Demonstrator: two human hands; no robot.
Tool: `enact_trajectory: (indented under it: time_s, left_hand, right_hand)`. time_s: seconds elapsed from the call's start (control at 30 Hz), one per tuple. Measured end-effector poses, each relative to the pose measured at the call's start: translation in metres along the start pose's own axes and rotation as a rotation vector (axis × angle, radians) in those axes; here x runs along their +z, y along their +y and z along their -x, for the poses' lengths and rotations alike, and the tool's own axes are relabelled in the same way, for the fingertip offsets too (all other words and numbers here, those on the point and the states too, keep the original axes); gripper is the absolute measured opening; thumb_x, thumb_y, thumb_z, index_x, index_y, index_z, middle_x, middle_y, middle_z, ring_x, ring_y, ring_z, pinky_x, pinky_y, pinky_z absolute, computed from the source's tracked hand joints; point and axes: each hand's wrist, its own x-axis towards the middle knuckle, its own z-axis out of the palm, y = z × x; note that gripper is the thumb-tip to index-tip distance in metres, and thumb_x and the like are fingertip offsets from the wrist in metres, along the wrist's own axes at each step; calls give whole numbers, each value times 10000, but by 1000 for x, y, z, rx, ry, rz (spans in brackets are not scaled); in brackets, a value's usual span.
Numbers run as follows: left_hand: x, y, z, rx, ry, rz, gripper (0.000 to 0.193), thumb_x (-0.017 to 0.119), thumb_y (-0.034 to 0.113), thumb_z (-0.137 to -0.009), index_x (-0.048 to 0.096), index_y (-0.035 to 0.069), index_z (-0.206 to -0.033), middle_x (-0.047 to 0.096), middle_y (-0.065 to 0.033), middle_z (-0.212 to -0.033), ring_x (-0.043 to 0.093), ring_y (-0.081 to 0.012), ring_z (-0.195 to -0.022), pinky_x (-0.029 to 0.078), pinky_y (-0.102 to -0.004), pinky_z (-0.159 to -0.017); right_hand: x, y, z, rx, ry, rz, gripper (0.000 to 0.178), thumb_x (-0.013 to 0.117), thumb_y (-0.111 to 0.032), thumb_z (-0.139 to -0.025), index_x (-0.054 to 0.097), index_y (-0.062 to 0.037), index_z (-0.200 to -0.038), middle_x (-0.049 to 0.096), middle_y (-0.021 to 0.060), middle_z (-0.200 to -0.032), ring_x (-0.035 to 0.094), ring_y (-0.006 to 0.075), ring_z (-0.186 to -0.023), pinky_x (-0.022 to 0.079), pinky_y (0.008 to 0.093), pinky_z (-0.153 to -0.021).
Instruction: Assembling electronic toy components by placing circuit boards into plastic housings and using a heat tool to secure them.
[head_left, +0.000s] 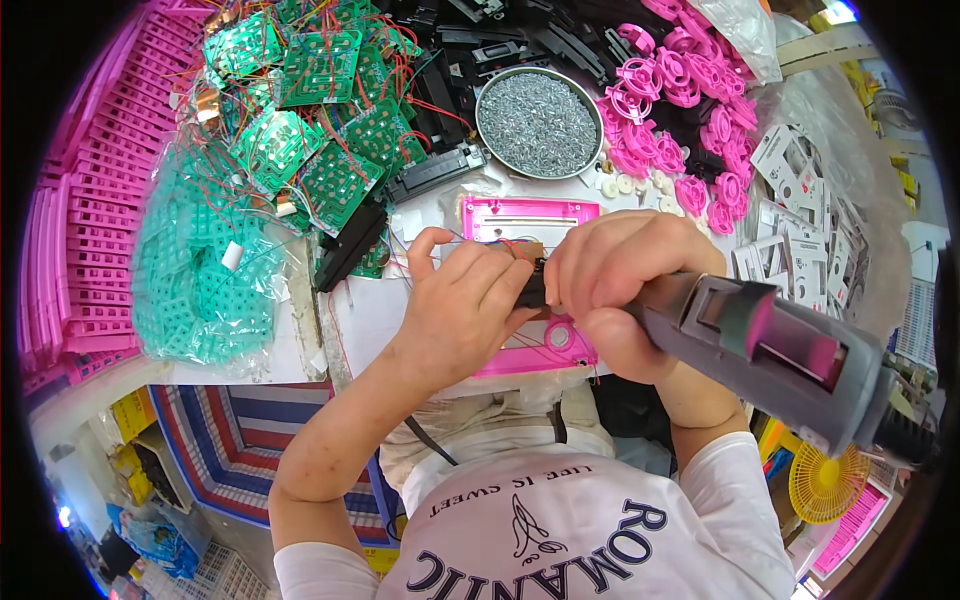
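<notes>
My left hand (465,305) is closed, its fingers and thumb pinching a small black plastic part (532,290) over a pink plastic casing (482,212). My right hand (625,280) wraps round the front end of a grey electric screwdriver (845,365), whose body slants off to the right with a dark cable end. The right fingertips meet the black part; the bit is hidden behind them. Thin wires cross the casing, and a round pink ring (559,336) shows in its lower part.
A round tin of small screws (538,122) stands behind the casing. Green circuit boards (320,70) with red wires pile up at the back left, beside bagged teal parts (200,270) and stacked pink casings (110,220). Pink rings (690,80) and white-grey plates (795,190) lie at the right.
</notes>
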Motion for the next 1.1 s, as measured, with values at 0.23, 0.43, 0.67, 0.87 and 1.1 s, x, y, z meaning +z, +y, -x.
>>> enact_trajectory:
  time_s: [0.23, 0.43, 0.67, 0.87, 1.1]
  left_hand:
    - [2, 2, 3, -28, -23, 3, 429, 777, 271, -746, 629, 110, -1116, 638, -30, -1072, 596, -217, -998, 261, -524, -1033]
    - [4, -3, -1, -43, -35, 58, 496, 818, 293, -725, 617, 105, -1138, 634, -39, -1162, 572, -234, -1115, 184, -555, -1111]
    - [14, -8, 15, -368, -2, 515, 916, 801, 346, -770, 264, 22, -1437, 645, -81, -1226, 488, -283, -1278, 86, -602, -1143]
    - [15, 14, 10, -295, 0, 163, 951, 781, 345, -785, 254, 5, -1499, 627, -82, -1225, 447, -322, -1254, 111, -642, -1109]
    - [18, 23, 6, -270, -60, 11, 880, 775, 338, -781, 365, 1, -1484, 591, -100, -1199, 459, -329, -1187, 186, -605, -1083]
  right_hand:
    - [-15, 1, 3, 109, -65, -141, 691, 861, -372, -734, 482, -30, -1199, 598, 80, -904, 578, 217, -803, 487, 406, -826]
    - [-49, 14, 38, 241, -349, 809, 854, 861, -243, -663, 503, -37, -1410, 636, 130, -1145, 573, 318, -941, 473, 385, -878]
    - [-53, 31, 36, 296, -151, 629, 367, 726, -175, -854, 643, -23, -1178, 684, 139, -968, 661, 278, -818, 513, 369, -743]
    - [-62, 44, -1, 786, -233, 512, 371, 530, -340, -982, 674, -11, -892, 596, 110, -581, 609, 217, -556, 470, 362, -580]
    - [-55, 46, -5, 447, -186, 1208, 348, 637, -401, -924, 668, -55, -942, 608, 81, -648, 583, 295, -592, 485, 400, -600]
